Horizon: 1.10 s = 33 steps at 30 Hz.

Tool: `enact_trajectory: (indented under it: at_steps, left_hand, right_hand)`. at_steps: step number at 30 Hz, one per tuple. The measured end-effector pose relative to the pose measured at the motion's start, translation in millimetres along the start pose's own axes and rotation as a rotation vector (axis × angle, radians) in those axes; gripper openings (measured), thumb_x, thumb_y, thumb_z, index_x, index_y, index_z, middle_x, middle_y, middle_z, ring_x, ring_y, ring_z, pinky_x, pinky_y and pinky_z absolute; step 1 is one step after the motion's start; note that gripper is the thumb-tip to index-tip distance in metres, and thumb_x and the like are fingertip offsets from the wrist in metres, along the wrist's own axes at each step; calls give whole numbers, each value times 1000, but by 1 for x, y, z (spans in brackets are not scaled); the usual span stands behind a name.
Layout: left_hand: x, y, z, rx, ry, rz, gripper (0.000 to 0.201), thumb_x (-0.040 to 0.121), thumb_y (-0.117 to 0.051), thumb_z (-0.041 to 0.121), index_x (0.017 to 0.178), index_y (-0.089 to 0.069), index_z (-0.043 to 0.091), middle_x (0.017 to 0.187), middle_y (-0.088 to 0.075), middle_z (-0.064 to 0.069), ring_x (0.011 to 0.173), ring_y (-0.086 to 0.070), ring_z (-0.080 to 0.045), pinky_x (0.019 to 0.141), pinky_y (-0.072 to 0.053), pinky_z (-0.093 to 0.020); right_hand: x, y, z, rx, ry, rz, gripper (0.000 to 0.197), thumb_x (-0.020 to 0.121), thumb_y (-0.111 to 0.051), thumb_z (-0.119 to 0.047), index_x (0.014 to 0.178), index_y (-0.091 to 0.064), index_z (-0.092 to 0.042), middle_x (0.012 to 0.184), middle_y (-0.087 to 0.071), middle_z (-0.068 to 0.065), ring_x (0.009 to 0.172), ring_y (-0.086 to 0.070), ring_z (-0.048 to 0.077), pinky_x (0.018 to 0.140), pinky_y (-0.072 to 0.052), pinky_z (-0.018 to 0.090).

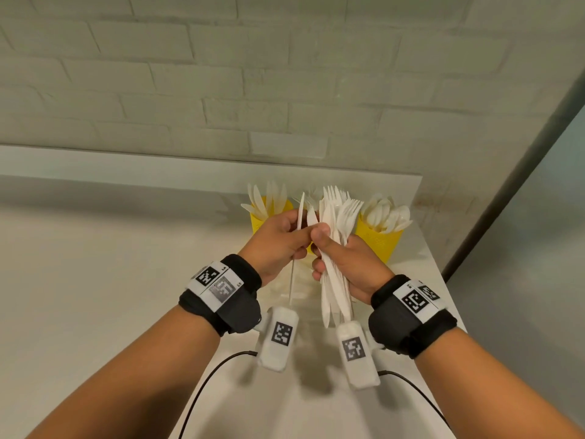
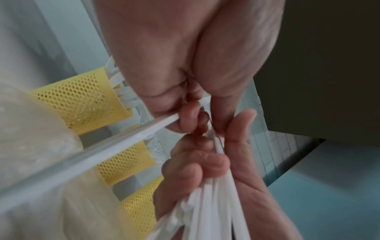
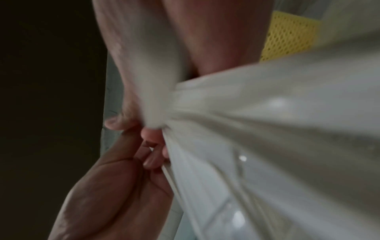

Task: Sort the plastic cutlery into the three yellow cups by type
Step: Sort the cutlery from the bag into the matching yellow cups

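Both hands are raised together above the white tabletop (image 1: 95,280), just in front of the three yellow cups. The right hand (image 1: 348,264) is closed around a thick bundle of white plastic cutlery (image 1: 335,236), thumb pressed across the handles; fork tines fan out above its fingers and the handle ends hang down below its palm. The left hand (image 1: 275,242) sits right against it, fingers curled, pinching a single white knife (image 1: 297,236) that stands nearly upright, its blade tip above the knuckles and its handle reaching down past the wrist. In the left wrist view that knife (image 2: 86,157) runs as a long pale strip out from the pinching fingers (image 2: 185,116), with the right hand's thumb touching just beside them.

Beyond the left hand stands the left yellow cup (image 1: 258,221), holding knives. Beyond the right hand, and a little to its right, stands the right yellow cup (image 1: 383,245), filled with spoons. The middle yellow cup (image 2: 125,164) is almost wholly hidden behind the hands from above (the left wrist view shows its mesh wall). Something pale and crinkled lies on the tabletop beneath the hands; I cannot tell what it is.

Each wrist carries a black strap (image 1: 240,299) with printed markers.
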<state>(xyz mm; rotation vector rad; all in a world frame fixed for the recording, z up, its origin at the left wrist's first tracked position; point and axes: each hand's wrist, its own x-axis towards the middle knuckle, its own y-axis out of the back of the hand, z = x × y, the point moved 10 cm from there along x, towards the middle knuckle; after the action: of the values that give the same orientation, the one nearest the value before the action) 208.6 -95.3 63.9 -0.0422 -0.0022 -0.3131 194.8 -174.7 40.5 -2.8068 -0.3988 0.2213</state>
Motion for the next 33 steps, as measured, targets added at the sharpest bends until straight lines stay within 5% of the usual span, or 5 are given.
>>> enact_trajectory:
  at_steps: [10,19,27,30,33]
  left_hand:
    - [-3,17,-1,124,1,81,17,88,-68,24,81,-62,10,59,-56,4,45,-48,-3,46,-35,-18]
    - [-6,20,-10,171,62,-47,33,90,-65,24,99,-62,-7,73,-56,-16,56,-44,-18,47,-32,-20]
    - [-3,20,-4,164,51,-126,17,95,-58,22,103,-59,7,74,-59,-6,57,-51,-14,52,-37,-22]
    - [-3,17,-14,155,113,-169,38,95,-55,31,116,-52,0,89,-59,-17,74,-53,-28,70,-42,-39]
    - [-2,14,-26,156,166,-140,45,98,-50,31,122,-48,-6,91,-52,-15,67,-47,-22,67,-40,-34]
  right_hand:
    - [5,-17,5,-67,-32,-25,53,58,-70,-48,94,-59,-10,66,-44,2,46,-45,11,46,-45,24]
    - [5,-25,21,-75,-69,-84,29,81,-70,-6,108,-64,-13,73,-61,4,53,-48,12,54,-48,25]
    - [10,-33,16,-50,-20,-92,38,86,-62,0,123,-56,-8,84,-66,5,65,-65,9,61,-53,21]
    - [11,-32,15,-104,5,-103,36,85,-62,3,119,-58,-7,88,-65,7,79,-64,18,62,-51,22]
    - [13,-21,19,-210,29,-11,29,85,-56,9,113,-58,1,83,-59,12,73,-57,20,57,-49,22]
